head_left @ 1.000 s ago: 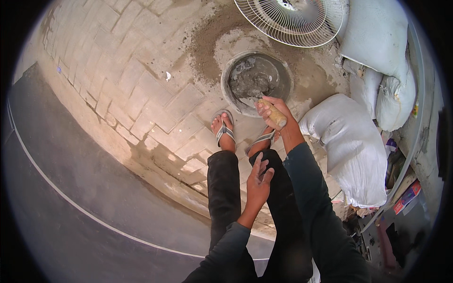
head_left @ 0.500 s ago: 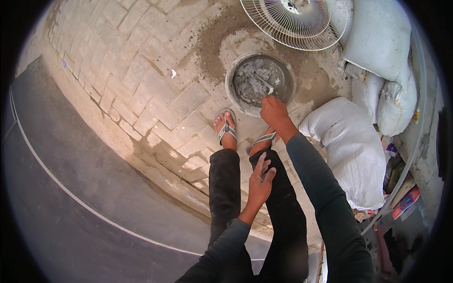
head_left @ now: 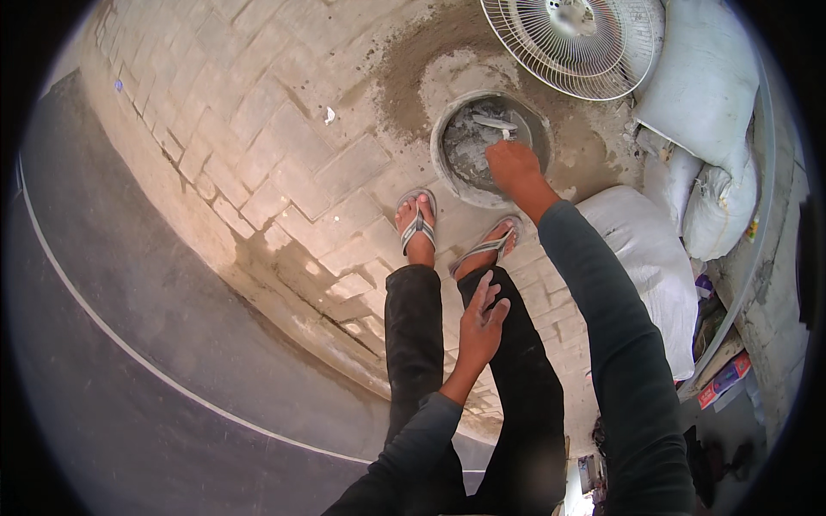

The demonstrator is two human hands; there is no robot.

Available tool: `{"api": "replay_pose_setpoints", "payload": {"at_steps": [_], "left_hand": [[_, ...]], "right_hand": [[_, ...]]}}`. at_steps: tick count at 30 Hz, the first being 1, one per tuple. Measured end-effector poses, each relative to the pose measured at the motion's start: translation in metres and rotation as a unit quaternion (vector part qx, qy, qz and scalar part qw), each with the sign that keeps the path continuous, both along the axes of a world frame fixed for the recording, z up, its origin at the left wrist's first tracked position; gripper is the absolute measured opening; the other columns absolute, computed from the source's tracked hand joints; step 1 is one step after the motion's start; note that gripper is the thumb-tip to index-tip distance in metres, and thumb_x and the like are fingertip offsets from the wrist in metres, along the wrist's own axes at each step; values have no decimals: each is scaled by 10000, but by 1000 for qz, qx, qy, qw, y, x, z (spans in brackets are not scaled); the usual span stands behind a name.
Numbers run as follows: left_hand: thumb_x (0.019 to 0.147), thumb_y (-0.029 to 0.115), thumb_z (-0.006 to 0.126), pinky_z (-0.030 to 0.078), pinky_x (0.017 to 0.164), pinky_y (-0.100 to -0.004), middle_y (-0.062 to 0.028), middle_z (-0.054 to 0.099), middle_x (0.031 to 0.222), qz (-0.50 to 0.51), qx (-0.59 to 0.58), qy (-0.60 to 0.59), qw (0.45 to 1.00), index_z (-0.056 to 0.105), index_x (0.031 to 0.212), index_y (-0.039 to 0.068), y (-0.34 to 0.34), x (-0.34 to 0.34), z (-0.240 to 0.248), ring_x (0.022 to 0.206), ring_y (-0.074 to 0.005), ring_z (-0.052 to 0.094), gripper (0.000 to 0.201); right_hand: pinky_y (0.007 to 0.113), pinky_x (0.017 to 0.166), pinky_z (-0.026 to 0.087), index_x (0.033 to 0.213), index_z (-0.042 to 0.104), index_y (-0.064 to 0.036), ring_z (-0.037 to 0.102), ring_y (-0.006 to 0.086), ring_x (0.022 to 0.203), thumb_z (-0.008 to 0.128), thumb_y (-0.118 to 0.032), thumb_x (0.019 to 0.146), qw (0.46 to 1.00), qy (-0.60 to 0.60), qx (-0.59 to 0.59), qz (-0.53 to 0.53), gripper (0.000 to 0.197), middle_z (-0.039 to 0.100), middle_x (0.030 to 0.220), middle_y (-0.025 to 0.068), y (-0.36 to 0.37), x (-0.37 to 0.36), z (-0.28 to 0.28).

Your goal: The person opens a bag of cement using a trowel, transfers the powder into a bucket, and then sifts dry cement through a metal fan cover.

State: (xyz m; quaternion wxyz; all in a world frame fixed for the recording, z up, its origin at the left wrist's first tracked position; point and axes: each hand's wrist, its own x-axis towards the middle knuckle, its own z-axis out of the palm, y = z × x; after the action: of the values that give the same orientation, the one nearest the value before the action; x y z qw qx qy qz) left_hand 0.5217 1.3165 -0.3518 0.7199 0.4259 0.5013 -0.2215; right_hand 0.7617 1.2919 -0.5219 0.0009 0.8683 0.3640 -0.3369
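Observation:
A round pan point(head_left: 438, 159) on the ground holds wet grey mortar point(head_left: 467, 148). Over its near right side, my right hand point(head_left: 520, 172) is closed around the handle of a trowel point(head_left: 495, 124). The trowel's blade, smeared grey, lies at the far side of the mortar; my fist hides most of the handle. My left hand point(head_left: 480, 328) rests on my right leg near the knee, fingers stretched and apart, whitish dust on the fingertips. It holds nothing.
A white wire fan guard point(head_left: 576, 43) is beyond the pan to the right. Filled white sacks point(head_left: 645, 275) line the right side. My sandalled feet point(head_left: 417, 219) stand on paving blocks point(head_left: 284, 163) just before the pan. Dark pavement with a white line point(head_left: 129, 348) curves along the left.
My right hand has moved in over the pan with the trowel, whose blade now shows flat at the far side. My left hand stays on my leg. The view has shifted slightly.

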Motion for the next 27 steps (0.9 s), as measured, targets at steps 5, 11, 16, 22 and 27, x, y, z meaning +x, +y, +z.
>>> {"api": "replay_pose_setpoints", "payload": {"at_steps": [5,11,16,22,27], "left_hand": [[975,180,646,462,1020,-363,-251,560,1370,12,-3,8,1000,370,1528,72,3,0,0,1267,-308,556,627],[977,126,631,456,1047,-357,-235,582,1332,8,13,1,1000,366,1526,41,9,3,2,1246,-271,570,616],[977,130,631,449,1055,-360,-237,577,1342,18,-3,5,1000,365,1527,45,8,6,7,1255,-279,566,617],[977,128,628,445,1057,-362,-240,571,1354,33,-4,6,999,365,1528,47,14,9,7,1258,-273,563,616],[978,149,632,443,1037,-359,-233,562,1367,36,0,9,999,370,1527,56,15,2,2,1276,-289,547,616]], "right_hand": [[424,802,577,927,710,-48,708,331,926,633,-60,820,989,75,-113,52,133,706,964,171,-38,-29,19],[446,813,566,927,693,-27,700,372,918,661,-88,805,987,96,-125,-16,141,699,968,199,-46,-1,100],[440,783,566,919,691,-32,703,365,917,685,-90,788,996,20,-92,4,143,702,961,195,-4,42,96],[372,724,608,891,778,-95,742,270,859,720,-71,766,952,50,-237,190,140,753,872,69,79,-1,24],[334,749,592,853,778,-88,696,257,972,691,-59,777,975,2,-140,175,119,733,935,92,4,-20,38]]}}
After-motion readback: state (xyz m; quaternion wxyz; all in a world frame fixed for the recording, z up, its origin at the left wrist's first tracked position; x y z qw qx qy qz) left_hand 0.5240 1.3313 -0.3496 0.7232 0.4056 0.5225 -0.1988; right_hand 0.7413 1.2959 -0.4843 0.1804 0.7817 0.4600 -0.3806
